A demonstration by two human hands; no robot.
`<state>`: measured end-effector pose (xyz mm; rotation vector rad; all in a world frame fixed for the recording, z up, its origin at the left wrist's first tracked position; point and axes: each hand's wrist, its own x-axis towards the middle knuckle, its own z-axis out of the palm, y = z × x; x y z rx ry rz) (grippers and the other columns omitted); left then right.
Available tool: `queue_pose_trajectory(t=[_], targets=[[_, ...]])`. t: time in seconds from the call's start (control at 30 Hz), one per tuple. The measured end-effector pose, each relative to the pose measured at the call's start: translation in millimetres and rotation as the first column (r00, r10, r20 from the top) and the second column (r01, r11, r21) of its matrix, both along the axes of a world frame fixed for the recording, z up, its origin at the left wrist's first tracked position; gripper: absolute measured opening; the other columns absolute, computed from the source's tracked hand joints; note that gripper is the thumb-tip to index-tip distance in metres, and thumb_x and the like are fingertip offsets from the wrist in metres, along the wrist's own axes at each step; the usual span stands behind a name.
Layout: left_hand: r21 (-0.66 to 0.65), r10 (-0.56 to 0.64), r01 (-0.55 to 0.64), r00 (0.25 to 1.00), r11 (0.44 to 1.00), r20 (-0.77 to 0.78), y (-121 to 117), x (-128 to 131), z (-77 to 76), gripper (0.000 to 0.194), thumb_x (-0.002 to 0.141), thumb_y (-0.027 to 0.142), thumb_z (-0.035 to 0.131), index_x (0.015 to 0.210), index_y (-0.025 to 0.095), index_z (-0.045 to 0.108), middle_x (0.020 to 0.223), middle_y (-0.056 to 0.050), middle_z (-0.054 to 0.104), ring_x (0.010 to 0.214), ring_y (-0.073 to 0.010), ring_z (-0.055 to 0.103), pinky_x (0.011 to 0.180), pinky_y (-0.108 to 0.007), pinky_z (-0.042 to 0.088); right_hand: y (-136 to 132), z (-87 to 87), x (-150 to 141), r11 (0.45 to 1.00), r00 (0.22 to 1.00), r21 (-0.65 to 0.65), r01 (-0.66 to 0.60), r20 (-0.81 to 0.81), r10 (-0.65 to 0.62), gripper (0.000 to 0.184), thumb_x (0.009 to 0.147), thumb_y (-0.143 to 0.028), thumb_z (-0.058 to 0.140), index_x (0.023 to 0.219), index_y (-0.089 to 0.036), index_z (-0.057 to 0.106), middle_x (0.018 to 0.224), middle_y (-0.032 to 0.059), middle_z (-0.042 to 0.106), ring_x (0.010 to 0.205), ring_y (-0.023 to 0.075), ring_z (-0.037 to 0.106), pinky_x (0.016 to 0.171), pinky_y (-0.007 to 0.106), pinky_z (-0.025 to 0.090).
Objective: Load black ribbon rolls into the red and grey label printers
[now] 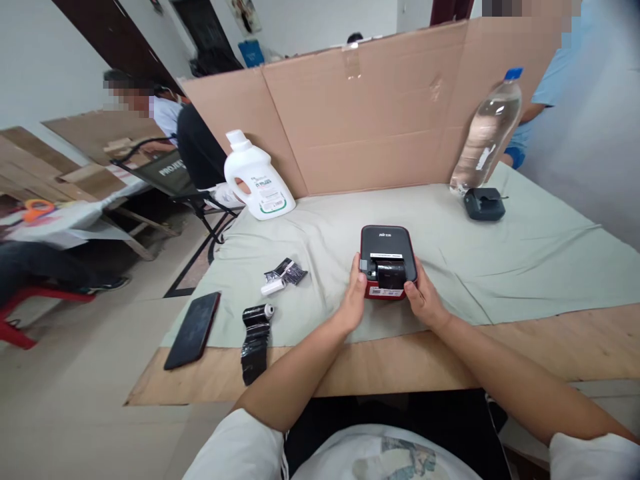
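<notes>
Between my two hands is a small label printer (387, 241) with a black top and a red base, near the table's front edge. A strip of shiny black film lies over its front opening. My left hand (356, 293) grips its left side, and my right hand (424, 293) is wrapped on the right front corner. To the left, a roll of black film (257, 333) lies partly unrolled, its tail over the bare wood. Crumpled black film pieces (289, 271) rest beyond it, with a small white roll (273, 287) beside them.
A dark phone (193, 330) lies at the table's left edge. At the back stand a white jug (260, 180) and a tilted water bottle (487, 137), with a black device (485, 204) near the bottle. A cardboard partition (370, 127) closes the far side. Other people sit beyond.
</notes>
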<state>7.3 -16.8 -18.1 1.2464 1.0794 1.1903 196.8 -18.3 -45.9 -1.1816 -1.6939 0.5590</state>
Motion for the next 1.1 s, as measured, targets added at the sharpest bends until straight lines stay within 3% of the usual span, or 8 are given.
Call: queue_pose_trajectory(t=[0.13,0.23,0.3,0.43,0.53,0.67,0.87,1.1], targets=[[0.101,0.117,-0.116,0.993,0.988,-0.007,-3,2,-0.5,0.056,0.096,0.057,0.034,0.141,0.024,0.038,0.154,-0.006,0.038,0.144,-0.0184,0.032,0.120,-0.033,0.024,0,2.7,-1,1.000,0.998,0.012,-0.009,0.067,0.008,0.080,0.092,-0.066,0.033,0.154,-0.018,0.018,0.148,0.0173,0.043,0.138,0.0318,0.040,0.113,0.053,0.035],[0.040,0.119,-0.121,0.991,0.992,0.053,9,-3,2.0,0.044,0.094,0.048,0.040,0.130,0.022,0.046,0.142,-0.007,0.050,0.134,-0.0192,0.045,0.112,-0.033,0.036,-3,8.0,-2,0.993,0.992,0.119,0.011,0.122,-0.025,0.087,0.088,-0.066,0.045,0.154,-0.020,0.015,0.153,0.0179,0.033,0.142,0.0346,0.034,0.113,0.058,0.033],[-0.048,0.132,-0.129,0.988,0.991,0.082,17,-6,4.9,0.042,0.088,0.042,0.047,0.126,0.022,0.049,0.139,-0.007,0.053,0.130,-0.0197,0.049,0.105,-0.031,0.043,-6,14.5,-3,0.978,0.982,0.206,0.000,0.185,-0.039,0.088,0.081,-0.065,0.057,0.152,-0.028,0.022,0.158,0.0128,0.024,0.144,0.0365,0.028,0.114,0.061,0.030],[-0.146,0.122,-0.097,0.977,0.985,0.174,25,-7,11.7,0.047,0.075,0.032,0.053,0.121,0.022,0.053,0.133,-0.006,0.058,0.119,-0.0203,0.056,0.095,-0.031,0.048,-10,26.5,-4,0.963,0.946,0.265,-0.041,0.322,-0.048,0.054,0.078,-0.052,0.069,0.128,-0.036,0.056,0.160,0.0002,0.023,0.145,0.0372,0.025,0.116,0.062,0.028],[-0.187,0.111,-0.060,0.955,0.980,0.276,32,-6,16.6,0.057,0.063,0.021,0.053,0.120,0.021,0.054,0.124,-0.006,0.062,0.106,-0.0212,0.061,0.087,-0.033,0.050,-12,28.4,-6,0.962,0.937,0.267,-0.060,0.348,-0.038,0.037,0.081,-0.042,0.067,0.117,-0.032,0.064,0.158,-0.0002,0.031,0.144,0.0375,0.027,0.116,0.063,0.029],[-0.261,0.068,0.026,0.936,0.965,0.345,47,-7,23.3,0.083,0.051,0.011,0.048,0.132,0.023,0.048,0.127,-0.002,0.061,0.110,-0.0218,0.059,0.086,-0.032,0.050,-12,26.1,-7,0.946,0.922,0.317,-0.068,0.383,-0.062,0.037,0.083,-0.036,0.065,0.119,-0.030,0.061,0.155,0.0024,0.037,0.145,0.0365,0.027,0.114,0.064,0.032],[-0.112,-0.165,0.236,0.884,0.965,0.438,58,-10,24.2,0.098,0.048,0.010,0.049,0.145,0.026,0.041,0.141,0.002,0.054,0.133,-0.0240,0.046,0.108,-0.034,0.037,-12,26.8,-10,0.857,0.899,0.506,-0.101,0.416,-0.140,0.037,0.085,-0.028,0.063,0.121,-0.022,0.057,0.144,0.0115,0.052,0.142,0.0337,0.035,0.109,0.056,0.041],[-0.043,-0.161,0.203,0.875,0.978,0.456,59,-10,8.9,0.105,0.051,0.011,0.049,0.151,0.032,0.026,0.153,0.005,0.041,0.142,-0.0229,0.036,0.115,-0.036,0.030,-13,27.7,-12,0.850,0.898,0.519,-0.089,0.411,-0.156,0.039,0.085,-0.028,0.064,0.122,-0.021,0.056,0.145,0.0130,0.050,0.141,0.0349,0.036,0.109,0.056,0.040]])
